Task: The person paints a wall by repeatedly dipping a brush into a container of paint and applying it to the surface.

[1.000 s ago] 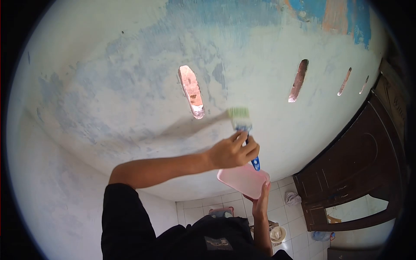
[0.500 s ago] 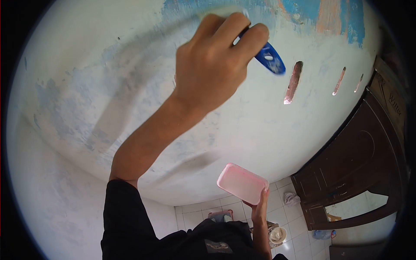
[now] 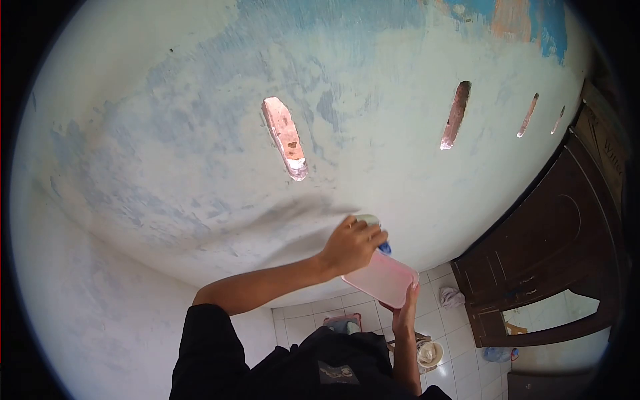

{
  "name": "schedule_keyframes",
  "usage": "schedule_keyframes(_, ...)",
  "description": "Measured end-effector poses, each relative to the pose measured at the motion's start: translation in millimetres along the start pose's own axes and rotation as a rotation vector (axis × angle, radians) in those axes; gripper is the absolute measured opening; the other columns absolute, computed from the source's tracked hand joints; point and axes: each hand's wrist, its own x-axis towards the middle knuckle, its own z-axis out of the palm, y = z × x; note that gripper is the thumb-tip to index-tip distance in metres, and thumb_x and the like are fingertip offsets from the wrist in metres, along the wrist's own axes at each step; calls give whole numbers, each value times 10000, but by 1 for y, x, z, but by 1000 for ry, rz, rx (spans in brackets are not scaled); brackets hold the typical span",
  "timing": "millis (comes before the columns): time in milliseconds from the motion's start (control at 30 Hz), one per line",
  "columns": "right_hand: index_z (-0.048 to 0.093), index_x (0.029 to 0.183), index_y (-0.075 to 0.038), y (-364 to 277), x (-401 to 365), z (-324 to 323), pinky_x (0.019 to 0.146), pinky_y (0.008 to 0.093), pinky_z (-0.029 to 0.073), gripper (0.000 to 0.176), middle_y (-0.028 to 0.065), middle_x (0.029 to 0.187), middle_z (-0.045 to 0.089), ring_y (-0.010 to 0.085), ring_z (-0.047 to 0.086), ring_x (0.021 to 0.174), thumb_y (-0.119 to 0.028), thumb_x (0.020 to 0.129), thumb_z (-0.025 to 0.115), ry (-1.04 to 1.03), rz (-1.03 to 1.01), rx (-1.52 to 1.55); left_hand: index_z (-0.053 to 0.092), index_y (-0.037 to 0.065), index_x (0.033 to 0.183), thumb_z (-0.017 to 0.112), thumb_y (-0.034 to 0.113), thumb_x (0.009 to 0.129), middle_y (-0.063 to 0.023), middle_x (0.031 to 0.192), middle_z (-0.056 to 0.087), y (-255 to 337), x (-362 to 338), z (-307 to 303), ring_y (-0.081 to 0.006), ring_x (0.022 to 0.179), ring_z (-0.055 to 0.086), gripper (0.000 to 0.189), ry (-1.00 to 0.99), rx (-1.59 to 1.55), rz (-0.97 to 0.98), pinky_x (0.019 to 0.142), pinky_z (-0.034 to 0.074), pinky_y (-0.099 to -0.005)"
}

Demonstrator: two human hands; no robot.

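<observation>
My left hand (image 3: 352, 245) is closed round a paintbrush with a blue handle (image 3: 385, 247), just above a pink container. A pale part of the brush shows past my knuckles; my fingers hide most of the rest. My right hand (image 3: 403, 305) grips the shallow, rectangular pink plastic container (image 3: 381, 279) by its near right corner, thumb at the rim. Behind both hands rises a pale wall (image 3: 220, 160) with patchy grey-blue areas and remains of blue and orange paint along the top.
Slots in the wall include one with exposed brick (image 3: 285, 139) and a narrower one (image 3: 456, 115). A dark wooden piece of furniture (image 3: 533, 233) stands at right. Below are a white tiled floor (image 3: 440, 327), a pale bucket (image 3: 430, 355) and a plastic bag (image 3: 451, 297).
My left hand has come down from high on the wall to the pink container, with the brush still in it. The brick slot it covered now shows. My right hand has barely moved.
</observation>
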Motion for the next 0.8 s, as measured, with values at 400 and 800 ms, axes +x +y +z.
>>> schedule_keyframes(400, 233, 1592, -178, -2, 0, 10, 888, 465, 607, 634, 121, 1504, 463, 283, 581, 1301, -528, 1103, 432, -41, 19, -18, 758, 227, 1071, 784, 180, 860, 15, 1133, 744, -103, 125, -172, -212, 1069, 709, 218, 793, 560, 161, 798, 430, -350)
schedule_keyframes(800, 249, 1579, -171, -2, -4, 4, 913, 467, 605, 609, 136, 1480, 481, 291, 581, 1306, -522, 1111, 417, -37, 37, -37, 724, 188, 1067, 695, 54, 777, -2, 1056, 744, -15, -15, -20, -178, 892, 702, 321, -91, -139, -168, 786, 453, -373)
